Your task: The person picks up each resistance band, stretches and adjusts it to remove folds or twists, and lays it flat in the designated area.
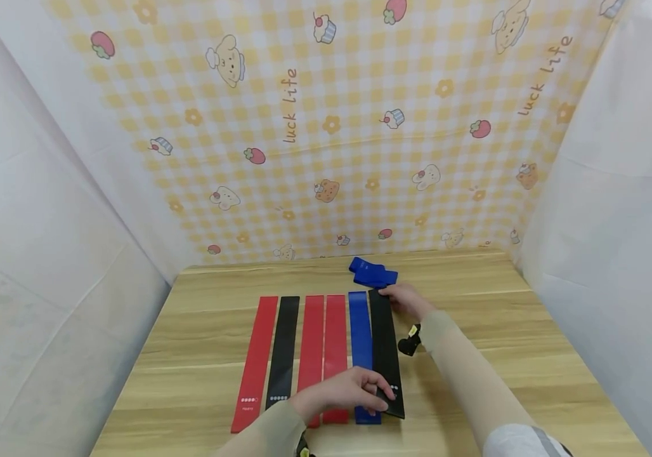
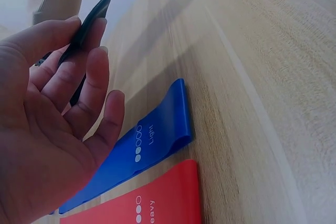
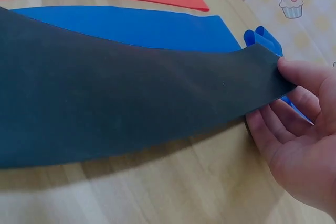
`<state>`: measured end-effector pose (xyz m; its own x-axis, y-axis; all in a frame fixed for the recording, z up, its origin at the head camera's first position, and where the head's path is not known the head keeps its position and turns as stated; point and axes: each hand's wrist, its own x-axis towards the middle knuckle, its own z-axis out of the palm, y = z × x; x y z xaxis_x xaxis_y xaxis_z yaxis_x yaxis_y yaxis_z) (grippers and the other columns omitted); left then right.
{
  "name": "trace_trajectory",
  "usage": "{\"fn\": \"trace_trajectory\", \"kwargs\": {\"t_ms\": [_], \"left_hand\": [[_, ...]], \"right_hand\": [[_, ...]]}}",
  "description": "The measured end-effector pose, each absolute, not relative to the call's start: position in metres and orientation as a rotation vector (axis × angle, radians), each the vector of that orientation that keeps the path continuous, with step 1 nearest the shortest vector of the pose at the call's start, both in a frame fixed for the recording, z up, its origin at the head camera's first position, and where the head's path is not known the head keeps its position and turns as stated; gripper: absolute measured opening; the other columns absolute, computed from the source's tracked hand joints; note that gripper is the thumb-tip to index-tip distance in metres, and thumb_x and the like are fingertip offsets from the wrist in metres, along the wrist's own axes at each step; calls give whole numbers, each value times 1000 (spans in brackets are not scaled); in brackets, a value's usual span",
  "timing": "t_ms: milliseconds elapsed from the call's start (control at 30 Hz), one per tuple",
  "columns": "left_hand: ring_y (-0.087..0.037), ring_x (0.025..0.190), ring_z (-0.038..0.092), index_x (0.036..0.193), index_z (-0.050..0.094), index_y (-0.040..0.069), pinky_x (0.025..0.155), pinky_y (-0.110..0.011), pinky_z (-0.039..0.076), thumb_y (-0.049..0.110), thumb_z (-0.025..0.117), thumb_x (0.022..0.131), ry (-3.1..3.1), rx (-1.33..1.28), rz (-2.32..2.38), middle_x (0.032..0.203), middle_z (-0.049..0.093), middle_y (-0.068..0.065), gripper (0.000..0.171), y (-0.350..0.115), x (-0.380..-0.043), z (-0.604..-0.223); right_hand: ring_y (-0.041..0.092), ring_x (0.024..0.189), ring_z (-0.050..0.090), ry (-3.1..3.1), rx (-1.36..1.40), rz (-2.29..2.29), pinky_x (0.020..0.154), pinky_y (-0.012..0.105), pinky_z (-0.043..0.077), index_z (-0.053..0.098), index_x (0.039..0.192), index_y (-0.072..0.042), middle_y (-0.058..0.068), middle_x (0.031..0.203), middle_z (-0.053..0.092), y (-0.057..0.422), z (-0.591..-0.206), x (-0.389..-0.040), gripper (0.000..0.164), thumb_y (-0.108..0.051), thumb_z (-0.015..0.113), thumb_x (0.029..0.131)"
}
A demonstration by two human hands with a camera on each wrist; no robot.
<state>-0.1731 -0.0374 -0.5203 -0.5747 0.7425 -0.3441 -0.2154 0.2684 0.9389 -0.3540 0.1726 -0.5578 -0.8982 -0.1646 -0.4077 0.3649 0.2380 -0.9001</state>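
Note:
Both hands hold a black resistance band [image 1: 385, 343] at its two ends, over the right end of a row of bands. My left hand [image 1: 353, 388] pinches the near end between thumb and fingers; in the left wrist view that end is raised off the table. At the far end, my right hand [image 3: 302, 129] grips the band with the thumb on top and fingers beneath. Just left of it lies a flat blue band [image 2: 126, 158] marked "Light", partly covered by the black one in the head view.
Farther left lie two red bands [image 1: 335, 343] side by side, another black band [image 1: 285, 343] and a red band [image 1: 254, 362]. A folded blue band [image 1: 374, 274] sits behind the right hand. Wood-grain table [image 1: 189, 355]; a patterned cloth [image 1: 303, 158] hangs at the back.

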Motion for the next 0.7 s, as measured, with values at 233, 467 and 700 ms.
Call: {"fn": "trace_trajectory", "kwargs": {"t_ms": [233, 467, 700], "left_hand": [[-18, 72, 66, 105, 71, 7, 73, -31, 55, 7, 66, 90, 1710, 448, 1489, 68, 64, -11, 15, -34, -175, -525], [-16, 69, 64, 104, 72, 9, 74, -33, 55, 10, 68, 90, 1734, 415, 1491, 63, 60, -3, 14, -28, -176, -529], [-17, 70, 65, 102, 73, 12, 72, -32, 55, 13, 69, 90, 1751, 394, 1484, 72, 66, -14, 12, -24, -178, -534]], "right_hand": [[19, 89, 58, 2112, 192, -1729, 92, 38, 47, 64, 110, 6, 10, 106, 63, 173, -556, -361, 26, -17, 60, 97], [18, 86, 55, 2116, 208, -1744, 83, 33, 46, 63, 102, 1, 6, 97, 59, 176, -559, -368, 19, -17, 61, 96], [26, 104, 54, 2139, 177, -1693, 100, 43, 41, 61, 109, 3, 11, 110, 58, 177, -557, -371, 26, -19, 60, 97]]}}
